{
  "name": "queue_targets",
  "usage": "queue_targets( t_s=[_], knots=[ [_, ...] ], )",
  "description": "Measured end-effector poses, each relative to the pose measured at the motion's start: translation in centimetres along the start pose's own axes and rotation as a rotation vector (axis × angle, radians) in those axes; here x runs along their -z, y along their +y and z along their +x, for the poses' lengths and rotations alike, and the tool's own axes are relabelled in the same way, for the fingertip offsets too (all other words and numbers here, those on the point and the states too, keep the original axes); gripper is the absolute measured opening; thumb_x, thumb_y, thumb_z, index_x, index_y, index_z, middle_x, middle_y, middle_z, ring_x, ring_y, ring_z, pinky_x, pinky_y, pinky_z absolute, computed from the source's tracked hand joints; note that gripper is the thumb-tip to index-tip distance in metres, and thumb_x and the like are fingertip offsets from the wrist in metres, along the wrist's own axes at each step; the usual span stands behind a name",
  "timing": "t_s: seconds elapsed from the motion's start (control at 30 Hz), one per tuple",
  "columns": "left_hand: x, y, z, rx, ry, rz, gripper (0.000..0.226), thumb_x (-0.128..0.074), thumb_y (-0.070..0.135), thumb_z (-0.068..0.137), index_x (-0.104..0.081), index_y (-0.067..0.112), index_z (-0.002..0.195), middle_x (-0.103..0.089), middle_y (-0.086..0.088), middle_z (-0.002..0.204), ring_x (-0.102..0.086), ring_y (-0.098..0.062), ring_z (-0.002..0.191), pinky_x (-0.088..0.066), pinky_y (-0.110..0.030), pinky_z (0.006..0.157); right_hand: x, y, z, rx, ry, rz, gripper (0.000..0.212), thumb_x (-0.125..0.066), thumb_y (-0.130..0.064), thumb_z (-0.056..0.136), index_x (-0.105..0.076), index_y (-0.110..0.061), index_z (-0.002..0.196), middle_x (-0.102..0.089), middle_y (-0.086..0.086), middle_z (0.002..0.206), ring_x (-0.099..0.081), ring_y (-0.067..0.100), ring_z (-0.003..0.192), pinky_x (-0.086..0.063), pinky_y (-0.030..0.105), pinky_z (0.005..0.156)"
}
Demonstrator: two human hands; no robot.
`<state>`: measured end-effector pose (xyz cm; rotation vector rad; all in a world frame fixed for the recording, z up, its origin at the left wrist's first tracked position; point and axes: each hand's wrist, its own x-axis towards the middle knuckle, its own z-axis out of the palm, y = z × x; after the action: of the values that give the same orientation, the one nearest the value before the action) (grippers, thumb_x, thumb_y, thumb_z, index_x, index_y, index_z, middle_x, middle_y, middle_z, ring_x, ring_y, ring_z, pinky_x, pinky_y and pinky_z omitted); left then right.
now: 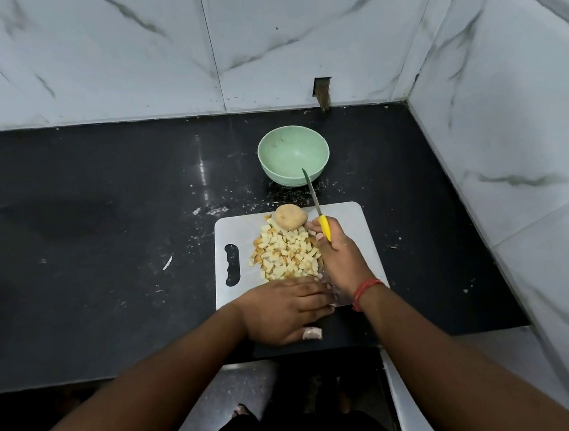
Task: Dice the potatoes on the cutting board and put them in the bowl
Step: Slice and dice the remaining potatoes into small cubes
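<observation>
A white cutting board [345,220] lies on the black counter. On it is a pile of diced potato cubes [285,254], and a whole potato [290,217] sits at the board's far edge. Beyond the board stands a pale green bowl [293,159] with nothing visible inside. My right hand [338,258] grips a yellow-handled knife [316,205], blade pointing away toward the bowl, right beside the pile. My left hand [281,310] lies flat on the board's near edge, fingers straight, just below the cubes.
The black counter [105,231] carries scattered crumbs and scraps around the board. Marble-tiled walls close off the back and the right side. The counter's front edge runs just under my left hand.
</observation>
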<state>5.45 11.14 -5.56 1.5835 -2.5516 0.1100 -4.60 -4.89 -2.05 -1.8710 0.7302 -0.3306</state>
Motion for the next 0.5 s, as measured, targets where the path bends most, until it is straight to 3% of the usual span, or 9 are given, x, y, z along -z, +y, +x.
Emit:
queue_targets(
  t_s=[0.13,0.4,0.5],
  knots=[
    [0.3,-1.1,-1.5,0.08,-0.019,0.03,0.057,-0.029,0.044,0.11,-0.053,0.008,0.148,-0.049,-0.007,0.156,-0.038,-0.025,0.149,-0.02,-0.039,0.127,0.1,-0.3,-0.2,0.004,0.013,0.004,0.028,-0.037,-0.019,0.104,-0.049,-0.029,0.127,-0.06,-0.014,0.127,-0.055,0.001,0.118,-0.044,0.026,0.103],
    [-0.1,-1.1,-2.1,0.193,0.035,0.106,0.054,-0.048,0.036,0.104,-0.048,0.011,0.152,-0.047,-0.006,0.157,-0.036,-0.025,0.15,-0.017,-0.039,0.127,-1.2,-0.6,-1.0,0.024,0.026,0.036,0.032,-0.038,-0.014,0.103,-0.048,-0.023,0.132,-0.059,-0.014,0.131,-0.052,-0.003,0.117,-0.037,0.008,0.094],
    [0.0,-0.7,-1.9,0.206,0.046,0.096,0.053,-0.047,0.035,0.106,-0.046,0.01,0.153,-0.044,-0.007,0.159,-0.034,-0.026,0.151,-0.019,-0.04,0.127,-1.0,0.0,-0.7,0.032,0.145,0.058,0.03,-0.039,-0.014,0.103,-0.05,-0.02,0.13,-0.061,-0.01,0.128,-0.055,0.001,0.117,-0.042,0.017,0.101]
  ],
)
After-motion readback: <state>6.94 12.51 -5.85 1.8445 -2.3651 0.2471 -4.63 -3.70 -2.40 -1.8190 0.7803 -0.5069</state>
